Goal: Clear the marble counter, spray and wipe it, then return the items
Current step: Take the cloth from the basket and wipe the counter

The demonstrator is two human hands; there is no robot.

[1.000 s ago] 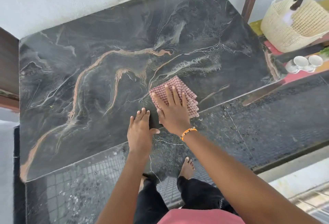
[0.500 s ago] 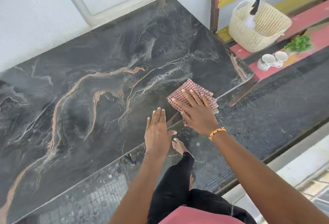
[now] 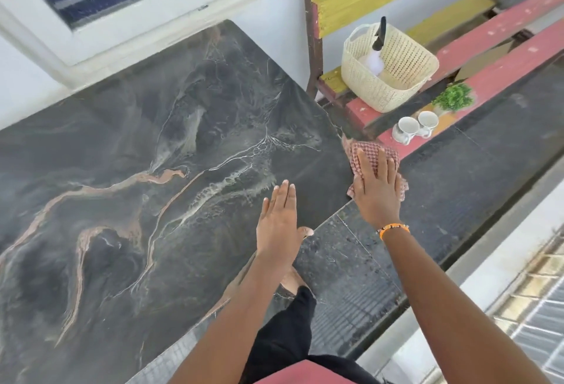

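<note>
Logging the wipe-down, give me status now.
Right hand flat on checked cloth at counter corner. Left hand flat on marble. Basket, cups off on bench.

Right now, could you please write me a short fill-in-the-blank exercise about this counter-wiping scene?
1. The right hand presses the checked cloth flat at the counter's near-right ____.
2. The left hand rests with straight fingers on the marble counter and holds ____.
3. Two white cups stand on the red plank between the cream basket and the ____.
4. The orange bracelet sits on the ____ wrist.

Missing words: corner; nothing; cloth; right
</note>
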